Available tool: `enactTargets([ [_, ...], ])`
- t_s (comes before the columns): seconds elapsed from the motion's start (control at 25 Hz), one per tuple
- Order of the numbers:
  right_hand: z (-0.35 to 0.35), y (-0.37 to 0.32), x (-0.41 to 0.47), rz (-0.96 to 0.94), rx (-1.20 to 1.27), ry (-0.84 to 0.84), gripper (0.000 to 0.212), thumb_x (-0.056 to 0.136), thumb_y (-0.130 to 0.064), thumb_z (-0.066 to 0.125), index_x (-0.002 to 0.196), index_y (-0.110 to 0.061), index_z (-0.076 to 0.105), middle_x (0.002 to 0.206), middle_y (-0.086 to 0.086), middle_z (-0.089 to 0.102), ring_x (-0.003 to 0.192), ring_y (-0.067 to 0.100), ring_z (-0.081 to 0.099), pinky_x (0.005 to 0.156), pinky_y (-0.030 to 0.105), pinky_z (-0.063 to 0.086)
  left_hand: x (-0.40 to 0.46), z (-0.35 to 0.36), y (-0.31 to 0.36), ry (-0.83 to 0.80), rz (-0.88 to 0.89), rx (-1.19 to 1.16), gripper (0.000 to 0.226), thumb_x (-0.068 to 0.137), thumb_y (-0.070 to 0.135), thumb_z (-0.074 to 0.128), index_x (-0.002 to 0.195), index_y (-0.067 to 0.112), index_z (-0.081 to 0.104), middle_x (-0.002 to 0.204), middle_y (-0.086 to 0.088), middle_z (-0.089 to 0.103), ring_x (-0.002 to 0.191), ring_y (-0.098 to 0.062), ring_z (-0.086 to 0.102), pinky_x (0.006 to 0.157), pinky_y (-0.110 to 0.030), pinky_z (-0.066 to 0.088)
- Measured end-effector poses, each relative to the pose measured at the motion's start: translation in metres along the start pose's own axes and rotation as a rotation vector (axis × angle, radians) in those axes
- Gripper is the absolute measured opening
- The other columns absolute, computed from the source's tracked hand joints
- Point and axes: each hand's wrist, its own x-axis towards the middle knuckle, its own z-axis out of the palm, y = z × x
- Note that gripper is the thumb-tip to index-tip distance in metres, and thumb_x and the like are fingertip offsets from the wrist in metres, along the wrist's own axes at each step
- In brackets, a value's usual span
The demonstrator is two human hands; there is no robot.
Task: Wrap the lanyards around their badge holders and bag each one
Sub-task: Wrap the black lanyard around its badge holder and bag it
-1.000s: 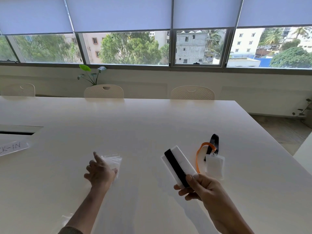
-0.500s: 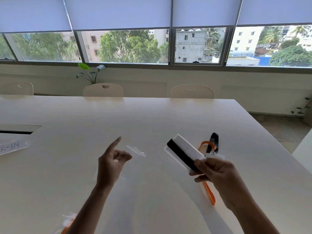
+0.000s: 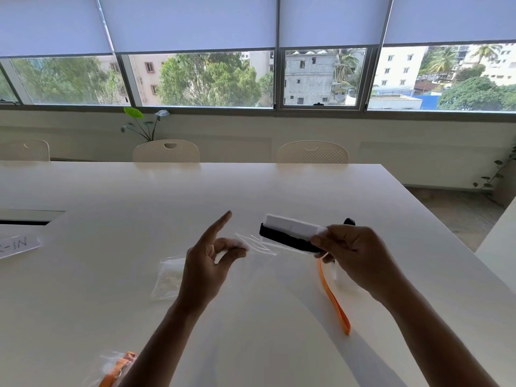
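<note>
A white paper sign (image 3: 16, 244) lies at the left edge of the counter (image 3: 195, 196), cut off by the frame. Its handwritten dark letters appear upside down from here; only "-IN" can be read. No other text is legible.

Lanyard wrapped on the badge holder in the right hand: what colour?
Black, on a white badge holder gripped by the right hand; lanyard shows in the head view.
</note>
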Motion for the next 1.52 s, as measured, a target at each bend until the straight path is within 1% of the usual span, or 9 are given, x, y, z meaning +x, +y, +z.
enactTargets([
  [0.12,-0.002,-0.002,0.002,-0.044,-0.14,-0.01,0.023,0.094,-0.051,0.072,0.096,-0.031,0.085,0.077,-0.01,0.083,0.069,0.012,0.078,0.069,0.027,0.063,-0.001,0.002,0.008,-0.021,0.027,-0.016,0.081,0.086,0.016,0.089,0.157,0.032,0.052,0.097,0.019,0.084,0.099,-0.005,0.082,0.102,-0.013,0.055],
  [0.24,-0.004,-0.005,0.005,-0.141,-0.286,-0.022,0.015,0.101,-0.032,0.076,0.088,-0.03,0.083,0.071,-0.017,0.077,0.062,0.012,0.071,0.061,0.026,0.055,-0.001,0.002,0.017,-0.046,0.031,-0.054,0.076,0.087,0.02,0.087,0.155,0.032,0.055,0.098,0.015,0.085,0.1,-0.009,0.082,0.104,-0.02,0.057],
  [0.32,-0.006,-0.011,0.006,-0.217,-0.371,-0.032,0.014,0.098,-0.027,0.081,0.085,-0.031,0.083,0.065,-0.016,0.071,0.061,0.013,0.065,0.059,0.022,0.048,-0.001,0.0,0.022,-0.045,0.047,-0.03,0.074,0.087,0.025,0.086,0.154,0.032,0.057,0.1,0.019,0.085,0.102,-0.004,0.081,0.103,-0.016,0.056],
  [0.52,-0.007,-0.023,0.012,-0.277,-0.446,-0.034,0.003,0.093,-0.026,0.085,0.092,-0.027,0.088,0.069,-0.006,0.074,0.067,0.017,0.065,0.062,0.032,0.051,-0.002,0.0,0.033,-0.066,0.112,0.049,0.072,0.086,0.027,0.087,0.152,0.026,0.06,0.1,0.031,0.081,0.101,0.005,0.079,0.1,-0.008,0.053],
  [0.8,0.006,-0.042,0.02,-0.417,-0.482,-0.095,0.004,0.087,-0.018,0.091,0.085,-0.015,0.088,0.075,-0.008,0.076,0.065,0.008,0.069,0.06,0.018,0.05,-0.01,0.003,0.044,-0.116,0.157,0.112,0.073,0.09,0.031,0.084,0.157,0.03,0.055,0.107,0.029,0.077,0.103,0.008,0.076,0.097,-0.003,0.051],
  [0.92,0.018,-0.048,0.017,-0.427,-0.491,-0.14,0.002,0.087,-0.015,0.091,0.086,-0.016,0.089,0.08,-0.01,0.071,0.065,0.003,0.068,0.06,0.003,0.042,-0.014,0.008,0.05,-0.123,0.159,0.094,0.077,0.092,0.038,0.081,0.161,0.035,0.048,0.105,0.034,0.074,0.101,0.008,0.075,0.093,-0.004,0.053],
  [1.0,0.026,-0.05,0.014,-0.432,-0.506,-0.157,0.003,0.087,-0.013,0.091,0.086,-0.015,0.089,0.08,-0.007,0.073,0.065,0.003,0.069,0.059,0.001,0.043,-0.016,0.01,0.055,-0.121,0.159,0.074,0.078,0.093,0.044,0.079,0.162,0.04,0.044,0.102,0.039,0.073,0.101,0.009,0.075,0.089,-0.002,0.053],
  [1.24,0.037,-0.058,0.01,-0.422,-0.544,-0.17,0.003,0.088,-0.013,0.09,0.086,-0.012,0.089,0.08,-0.002,0.082,0.066,0.007,0.075,0.064,0.023,0.064,-0.023,0.015,0.065,-0.093,0.133,0.004,0.074,0.094,0.044,0.077,0.159,0.05,0.042,0.108,0.042,0.072,0.102,0.012,0.074,0.086,0.0,0.052],
  [1.52,0.044,-0.052,0.003,-0.343,-0.483,-0.167,0.005,0.087,-0.013,0.091,0.091,-0.014,0.089,0.083,-0.003,0.086,0.071,0.004,0.08,0.071,0.024,0.068,-0.033,0.015,0.066,-0.078,0.068,-0.073,0.074,0.093,0.036,0.082,0.158,0.046,0.049,0.103,0.024,0.08,0.095,0.0,0.08,0.084,-0.006,0.056],
])
